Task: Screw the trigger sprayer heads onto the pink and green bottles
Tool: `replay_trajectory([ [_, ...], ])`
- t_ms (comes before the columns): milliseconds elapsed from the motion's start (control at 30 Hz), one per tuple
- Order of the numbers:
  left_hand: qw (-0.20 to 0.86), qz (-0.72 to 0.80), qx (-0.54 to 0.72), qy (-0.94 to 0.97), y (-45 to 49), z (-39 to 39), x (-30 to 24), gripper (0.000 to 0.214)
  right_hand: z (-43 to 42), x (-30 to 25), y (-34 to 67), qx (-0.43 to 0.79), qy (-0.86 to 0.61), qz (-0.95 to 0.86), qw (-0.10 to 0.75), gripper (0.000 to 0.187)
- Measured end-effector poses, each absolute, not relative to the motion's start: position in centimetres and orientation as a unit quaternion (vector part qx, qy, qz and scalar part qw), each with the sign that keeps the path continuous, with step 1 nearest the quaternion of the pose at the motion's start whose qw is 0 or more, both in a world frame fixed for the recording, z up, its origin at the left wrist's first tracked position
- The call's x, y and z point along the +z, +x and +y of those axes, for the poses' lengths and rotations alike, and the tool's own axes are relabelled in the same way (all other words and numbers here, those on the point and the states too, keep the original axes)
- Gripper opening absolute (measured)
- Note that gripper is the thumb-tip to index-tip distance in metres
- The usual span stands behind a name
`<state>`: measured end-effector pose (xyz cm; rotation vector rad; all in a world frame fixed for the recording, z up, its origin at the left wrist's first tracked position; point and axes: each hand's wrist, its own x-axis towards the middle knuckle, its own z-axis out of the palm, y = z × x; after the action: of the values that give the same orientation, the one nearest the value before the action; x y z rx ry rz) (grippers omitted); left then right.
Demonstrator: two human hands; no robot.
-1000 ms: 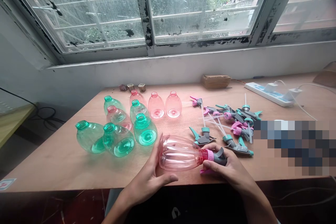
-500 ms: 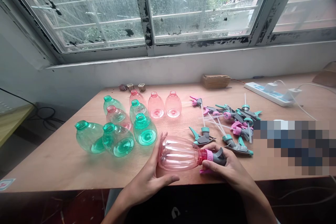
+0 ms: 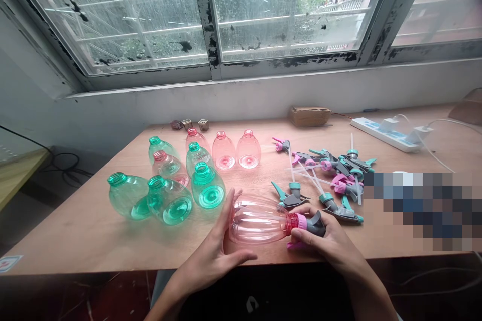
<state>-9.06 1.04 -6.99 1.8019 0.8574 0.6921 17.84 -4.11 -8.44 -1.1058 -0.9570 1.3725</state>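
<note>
A clear pink bottle (image 3: 258,220) lies on its side above the table's near edge, its base toward the left. My left hand (image 3: 213,256) cups that base, thumb underneath and fingers up the side. A pink-collared grey spray head (image 3: 307,224) sits on the bottle's neck, and my right hand (image 3: 326,241) is closed around it. Loose spray heads (image 3: 327,175) in teal and pink lie just beyond my right hand.
Several empty green bottles (image 3: 167,200) and pink bottles (image 3: 235,150) stand on the wooden table (image 3: 86,230) at left and centre. A cardboard box (image 3: 309,116) and a white power strip (image 3: 387,134) lie near the wall. A blurred patch covers the right side.
The bottle has turned slightly in my hands; my left fingers shifted a little on its base. Everything else is unmoved.
</note>
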Motion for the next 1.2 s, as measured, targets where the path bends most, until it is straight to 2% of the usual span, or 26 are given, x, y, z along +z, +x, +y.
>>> replay_trajectory([
  [67,0.502,0.365,0.284,0.731,-8.94,0.91,-6.69,0.116,-4.10,-8.53,17.83,0.575,-0.466,-0.401,0.540,0.042],
  [233,0.539,0.360,0.302,0.699,-8.83,1.00,-6.51,0.103,-4.09,-8.64,17.75,0.573,-0.468,-0.401,0.540,0.043],
  [467,0.525,0.351,0.316,0.708,-8.66,1.06,-6.81,0.099,-4.01,-8.60,17.98,0.553,-0.487,-0.422,0.528,0.044],
  [667,0.532,0.369,0.300,0.701,-8.82,0.94,-6.66,0.114,-3.92,-8.84,18.12,0.545,-0.492,-0.430,0.526,0.044],
  [1033,0.492,0.346,0.306,0.737,-8.91,1.15,-7.08,0.088,-3.96,-8.37,18.11,0.546,-0.481,-0.446,0.521,0.035],
  [1100,0.498,0.351,0.300,0.734,-8.94,1.07,-7.02,0.093,-3.96,-8.27,18.05,0.546,-0.480,-0.448,0.521,0.034],
  [1200,0.511,0.359,0.290,0.725,-8.92,0.92,-6.72,0.112,-3.97,-8.16,17.97,0.544,-0.481,-0.447,0.522,0.034],
])
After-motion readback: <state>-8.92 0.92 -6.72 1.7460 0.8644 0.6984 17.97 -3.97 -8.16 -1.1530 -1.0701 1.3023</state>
